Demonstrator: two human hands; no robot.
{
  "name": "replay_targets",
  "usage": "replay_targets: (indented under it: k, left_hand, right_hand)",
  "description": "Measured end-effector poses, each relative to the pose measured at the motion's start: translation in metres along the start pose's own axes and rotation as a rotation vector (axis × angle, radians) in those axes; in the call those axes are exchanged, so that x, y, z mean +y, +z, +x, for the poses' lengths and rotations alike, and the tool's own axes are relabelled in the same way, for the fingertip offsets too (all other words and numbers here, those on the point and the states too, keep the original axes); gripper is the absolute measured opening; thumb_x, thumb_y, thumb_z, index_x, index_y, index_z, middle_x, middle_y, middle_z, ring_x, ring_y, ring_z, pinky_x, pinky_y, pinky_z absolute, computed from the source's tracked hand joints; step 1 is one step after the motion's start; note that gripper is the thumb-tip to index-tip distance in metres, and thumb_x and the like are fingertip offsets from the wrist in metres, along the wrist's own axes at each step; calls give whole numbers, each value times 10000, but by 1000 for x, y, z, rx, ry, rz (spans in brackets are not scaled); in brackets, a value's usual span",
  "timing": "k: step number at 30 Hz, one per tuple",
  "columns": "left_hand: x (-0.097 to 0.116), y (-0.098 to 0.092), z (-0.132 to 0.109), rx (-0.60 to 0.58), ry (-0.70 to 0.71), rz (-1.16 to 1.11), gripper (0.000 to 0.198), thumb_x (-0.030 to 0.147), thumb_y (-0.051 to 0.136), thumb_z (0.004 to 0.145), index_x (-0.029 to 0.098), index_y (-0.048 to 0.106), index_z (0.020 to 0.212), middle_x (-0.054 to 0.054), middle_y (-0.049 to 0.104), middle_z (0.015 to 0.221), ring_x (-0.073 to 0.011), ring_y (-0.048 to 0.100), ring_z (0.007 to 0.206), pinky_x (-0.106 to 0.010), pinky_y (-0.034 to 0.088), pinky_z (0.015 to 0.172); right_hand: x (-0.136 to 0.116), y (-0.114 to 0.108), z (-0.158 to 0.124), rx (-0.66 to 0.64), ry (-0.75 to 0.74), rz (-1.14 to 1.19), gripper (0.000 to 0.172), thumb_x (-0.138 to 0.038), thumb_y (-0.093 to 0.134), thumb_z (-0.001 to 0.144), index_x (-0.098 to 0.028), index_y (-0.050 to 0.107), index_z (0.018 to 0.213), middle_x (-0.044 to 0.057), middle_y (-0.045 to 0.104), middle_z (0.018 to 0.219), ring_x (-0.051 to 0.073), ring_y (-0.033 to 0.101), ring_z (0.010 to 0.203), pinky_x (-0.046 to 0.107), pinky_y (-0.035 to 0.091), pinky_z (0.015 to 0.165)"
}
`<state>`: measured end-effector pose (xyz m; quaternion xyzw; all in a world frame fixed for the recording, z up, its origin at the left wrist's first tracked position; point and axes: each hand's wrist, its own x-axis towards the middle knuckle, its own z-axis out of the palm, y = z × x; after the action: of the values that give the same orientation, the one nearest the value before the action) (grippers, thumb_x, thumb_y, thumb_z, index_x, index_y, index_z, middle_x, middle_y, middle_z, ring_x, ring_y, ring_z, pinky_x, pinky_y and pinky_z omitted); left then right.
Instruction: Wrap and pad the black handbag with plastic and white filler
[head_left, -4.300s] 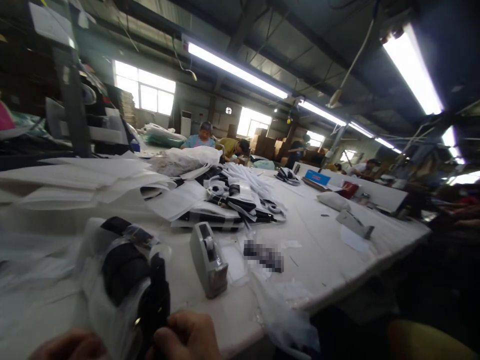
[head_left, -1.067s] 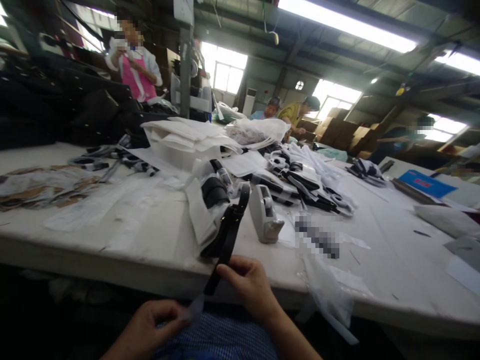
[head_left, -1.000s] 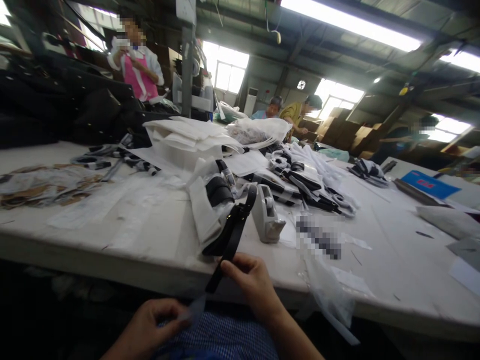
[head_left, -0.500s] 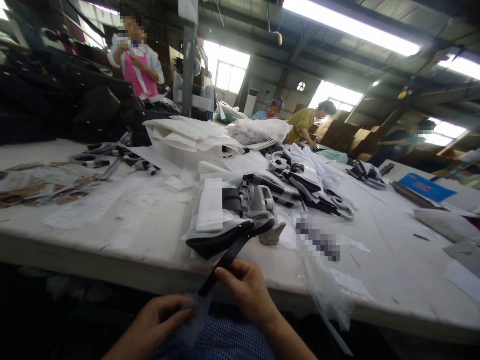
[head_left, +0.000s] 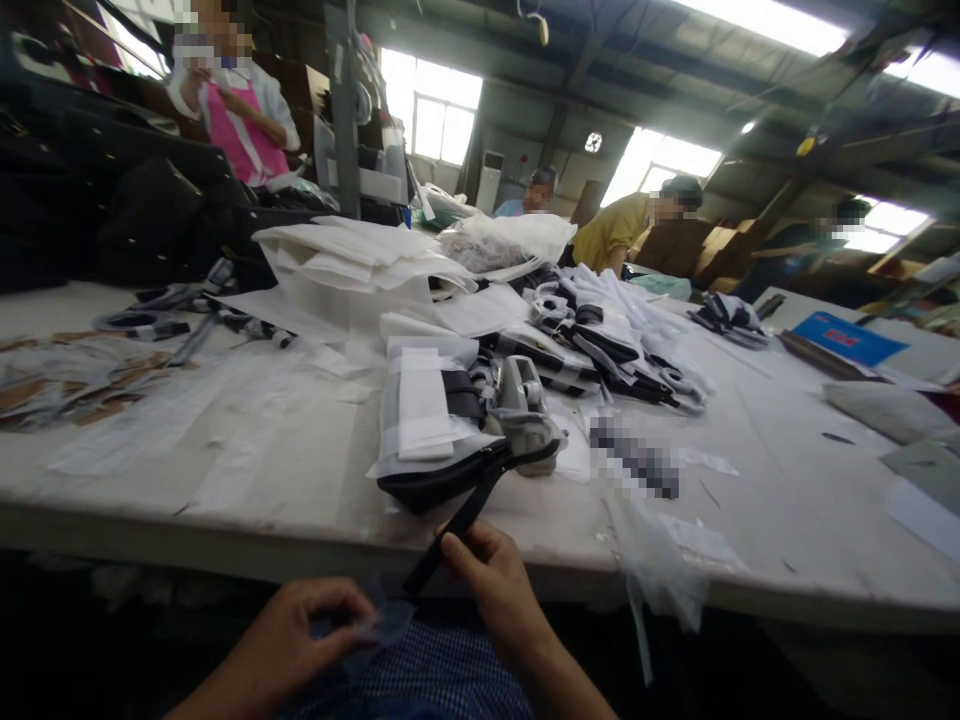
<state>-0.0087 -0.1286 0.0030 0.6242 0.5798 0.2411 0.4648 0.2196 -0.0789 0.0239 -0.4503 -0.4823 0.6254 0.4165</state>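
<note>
A black bag wrapped in clear and white plastic (head_left: 431,430) lies flat near the front edge of the white table (head_left: 247,480). Its black strap (head_left: 457,520) runs off the edge down to my right hand (head_left: 491,585), which pinches the strap's lower part. My left hand (head_left: 289,640), lower and to the left over my checked lap, pinches a small piece of clear film (head_left: 379,625) beside the strap's end. A grey tape dispenser (head_left: 525,405) stands just right of the bag, touching it.
Stacks of white sheets (head_left: 352,265) and several wrapped black bags (head_left: 600,345) cover the table's middle. Clear plastic (head_left: 656,570) hangs over the front edge at right. Cardboard scraps (head_left: 67,375) lie far left. A person in pink (head_left: 232,110) stands behind; others work at the back.
The wrapped bag went from standing upright to lying flat on the table. My hands stayed on the strap and film below the edge. The view tilted slightly downward.
</note>
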Motion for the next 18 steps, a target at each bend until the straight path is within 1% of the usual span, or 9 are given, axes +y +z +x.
replay_targets:
  k: [6, 10, 13, 16, 18]
  left_hand:
    - [8, 0, 11, -27, -25, 4, 216, 407, 692, 730, 208, 775, 726, -20, 765, 749, -212, 685, 754, -242, 490, 717]
    - [13, 0, 19, -80, -75, -139, 245, 416, 685, 746, 197, 789, 784, -27, 774, 769, -220, 696, 743, -237, 510, 673]
    - [16, -1, 26, -111, -83, -199, 259, 407, 681, 750, 196, 799, 842, -34, 785, 821, -237, 709, 780, -247, 524, 696]
    - [22, -1, 33, -111, -82, -216, 310, 433, 659, 781, 211, 800, 945, -35, 790, 889, -249, 712, 830, -263, 528, 734]
    - [28, 2, 38, -99, -76, -232, 340, 462, 658, 792, 217, 796, 984, -32, 790, 888, -248, 712, 831, -263, 529, 729]
  right_hand:
    - [0, -2, 3, -9, 26, 37, 375, -493, 790, 739, -154, 765, 895, 32, 715, 778, 153, 590, 714, 239, 444, 649]
    - [3, -3, 5, -23, -11, 40, 334, -468, 782, 759, -156, 773, 878, 45, 745, 819, 192, 645, 788, 275, 487, 742]
    - [5, -4, 5, -20, -26, 36, 319, -456, 769, 779, -160, 780, 895, 53, 760, 856, 216, 669, 828, 293, 502, 772]
    - [5, -4, 3, -9, -63, 5, 287, -434, 745, 809, -165, 784, 902, 62, 757, 904, 233, 672, 876, 304, 507, 791]
    - [3, -4, 2, 7, -115, -42, 254, -408, 737, 822, -165, 788, 872, 71, 742, 958, 248, 662, 947, 313, 502, 833]
